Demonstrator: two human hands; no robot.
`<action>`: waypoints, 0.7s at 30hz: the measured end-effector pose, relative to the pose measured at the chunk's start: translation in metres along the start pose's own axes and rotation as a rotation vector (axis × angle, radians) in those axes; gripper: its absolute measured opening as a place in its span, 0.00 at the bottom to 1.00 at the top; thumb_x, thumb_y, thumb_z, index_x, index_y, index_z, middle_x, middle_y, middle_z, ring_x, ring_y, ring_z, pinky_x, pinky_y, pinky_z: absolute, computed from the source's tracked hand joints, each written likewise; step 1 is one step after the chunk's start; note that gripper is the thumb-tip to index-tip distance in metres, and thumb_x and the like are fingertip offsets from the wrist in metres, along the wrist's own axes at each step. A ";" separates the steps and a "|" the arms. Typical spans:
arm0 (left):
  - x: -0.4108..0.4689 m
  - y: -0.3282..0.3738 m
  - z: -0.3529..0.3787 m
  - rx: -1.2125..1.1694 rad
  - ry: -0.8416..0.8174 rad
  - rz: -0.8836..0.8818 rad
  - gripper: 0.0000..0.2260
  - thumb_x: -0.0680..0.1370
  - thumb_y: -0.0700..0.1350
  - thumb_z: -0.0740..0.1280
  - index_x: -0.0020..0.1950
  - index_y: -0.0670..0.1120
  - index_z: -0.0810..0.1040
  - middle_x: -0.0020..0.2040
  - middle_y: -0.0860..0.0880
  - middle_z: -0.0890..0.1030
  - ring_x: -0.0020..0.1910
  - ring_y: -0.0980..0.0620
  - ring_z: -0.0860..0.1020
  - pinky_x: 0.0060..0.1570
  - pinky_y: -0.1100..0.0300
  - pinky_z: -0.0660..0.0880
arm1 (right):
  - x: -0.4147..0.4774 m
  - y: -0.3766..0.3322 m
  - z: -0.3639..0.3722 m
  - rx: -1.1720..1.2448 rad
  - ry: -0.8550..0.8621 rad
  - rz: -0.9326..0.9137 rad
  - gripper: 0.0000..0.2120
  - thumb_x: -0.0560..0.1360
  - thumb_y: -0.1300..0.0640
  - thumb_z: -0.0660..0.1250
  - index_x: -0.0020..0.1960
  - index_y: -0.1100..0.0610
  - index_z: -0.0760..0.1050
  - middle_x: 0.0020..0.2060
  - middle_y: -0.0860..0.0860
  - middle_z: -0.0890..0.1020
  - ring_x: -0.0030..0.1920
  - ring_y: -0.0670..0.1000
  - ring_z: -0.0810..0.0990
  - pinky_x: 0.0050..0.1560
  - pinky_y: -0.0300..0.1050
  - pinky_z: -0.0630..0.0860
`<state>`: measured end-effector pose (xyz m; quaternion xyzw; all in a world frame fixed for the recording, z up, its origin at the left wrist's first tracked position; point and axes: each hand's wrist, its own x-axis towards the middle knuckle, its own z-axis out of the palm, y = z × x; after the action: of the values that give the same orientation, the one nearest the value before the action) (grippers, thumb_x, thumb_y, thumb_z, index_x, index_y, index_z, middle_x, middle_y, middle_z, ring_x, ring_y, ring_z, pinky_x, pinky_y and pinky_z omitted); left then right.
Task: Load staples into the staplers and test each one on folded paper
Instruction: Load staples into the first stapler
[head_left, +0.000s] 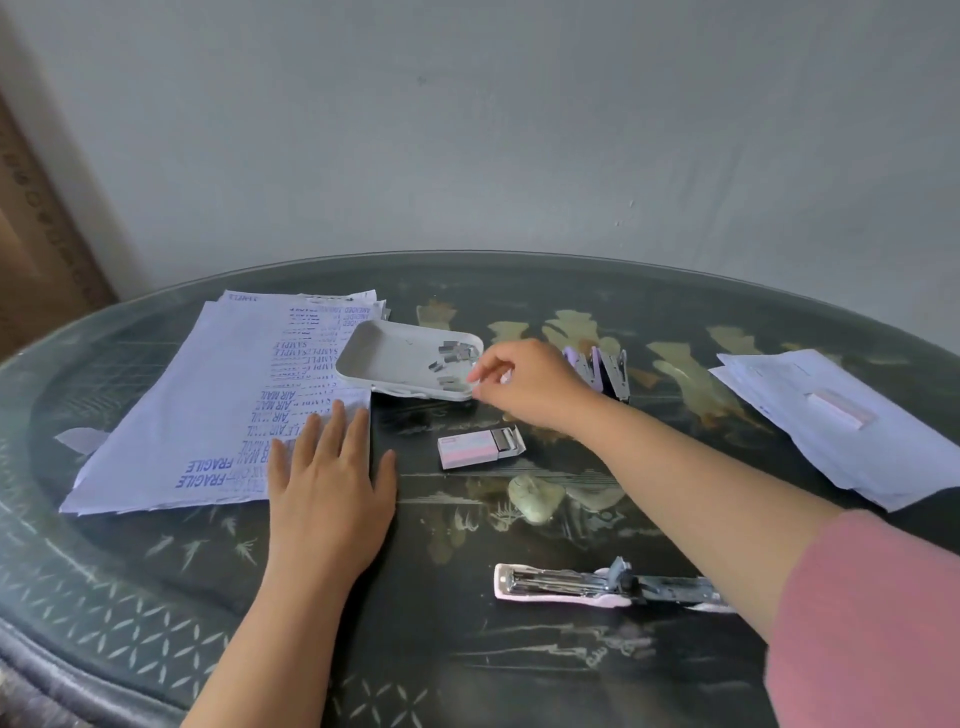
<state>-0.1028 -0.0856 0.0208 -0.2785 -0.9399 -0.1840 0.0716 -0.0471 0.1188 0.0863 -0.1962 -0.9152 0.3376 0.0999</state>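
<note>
Staples (457, 352) are lying in a white tray (384, 358); the right grip (524, 384) is pinching some at its edge, and the left grip (327, 467) is lying flat, fingers straight, on paper (208, 395).

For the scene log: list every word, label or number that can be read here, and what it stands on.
"FRAGILE": blue stamp, printed twice, top sheet of the left paper stack, upside down to the camera.
"AIR MAIL": repeated blue stamps, same sheet.
"SAMPLE": repeated blue stamps, same sheet, farther up.
Farther stamped lines there: too blurred.
Staple box: red label too small to read.
</note>
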 end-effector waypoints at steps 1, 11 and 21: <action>-0.001 0.001 -0.001 0.001 0.026 0.010 0.25 0.80 0.55 0.54 0.76 0.51 0.59 0.78 0.49 0.58 0.77 0.47 0.54 0.74 0.45 0.47 | -0.010 0.003 -0.006 -0.058 -0.060 -0.013 0.08 0.74 0.58 0.69 0.51 0.53 0.82 0.44 0.44 0.81 0.41 0.40 0.77 0.39 0.30 0.68; -0.013 0.036 0.005 -0.169 -0.007 0.268 0.22 0.75 0.59 0.63 0.66 0.51 0.75 0.63 0.53 0.79 0.62 0.50 0.76 0.63 0.51 0.66 | -0.061 0.033 -0.006 -0.126 -0.149 -0.086 0.14 0.71 0.62 0.73 0.55 0.50 0.81 0.48 0.46 0.80 0.45 0.45 0.77 0.50 0.37 0.73; -0.020 0.037 0.013 -0.221 0.101 0.218 0.12 0.73 0.50 0.72 0.55 0.49 0.82 0.52 0.52 0.77 0.53 0.49 0.76 0.53 0.53 0.69 | -0.077 0.043 -0.004 0.028 -0.044 -0.095 0.08 0.71 0.56 0.74 0.50 0.51 0.83 0.44 0.42 0.82 0.46 0.39 0.79 0.45 0.29 0.70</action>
<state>-0.0662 -0.0622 0.0153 -0.3753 -0.8734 -0.2911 0.1074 0.0361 0.1184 0.0577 -0.1438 -0.9205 0.3497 0.0984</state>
